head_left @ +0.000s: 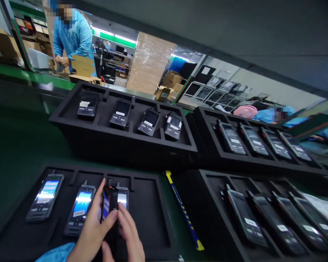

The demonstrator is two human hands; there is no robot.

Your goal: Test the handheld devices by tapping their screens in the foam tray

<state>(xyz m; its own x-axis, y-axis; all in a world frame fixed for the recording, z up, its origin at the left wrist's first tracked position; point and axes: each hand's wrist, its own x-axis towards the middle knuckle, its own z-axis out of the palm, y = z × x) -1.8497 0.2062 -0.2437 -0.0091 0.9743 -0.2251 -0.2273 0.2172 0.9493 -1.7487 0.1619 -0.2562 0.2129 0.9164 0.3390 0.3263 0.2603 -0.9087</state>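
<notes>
Left hand (91,225) and right hand (130,233) are close together, both clamped on one dark phone (114,199), the left from its left side and the right from its right. The phone is held nearly edge-on, above the near tray (147,209), which is black foam divided into compartments. An orange spot shows at the phone's top end, and a purple-blue strip of its screen shows between it and the left hand. A light blue sleeve (57,253) covers the left wrist, over the near tray's front edge.

Inside the near tray, a phone with a lit screen (45,198) lies in the left compartment and a second lit phone (80,207) in the next. A third phone (123,196) lies just behind the hands, which partly hide it.

Just right of the near tray, a blue and yellow stick (182,211) lies on the green surface (24,145). Beyond the stick, to the near tray's right, a right tray (211,189) holds four phones with white labels. Behind the near tray, a raised back tray (125,138) holds four labelled phones; a far tray (202,125), behind and to the right, holds four more. Well behind the near tray, to its left, a person in a blue coat (79,40) stands by an open cardboard box (83,66).
</notes>
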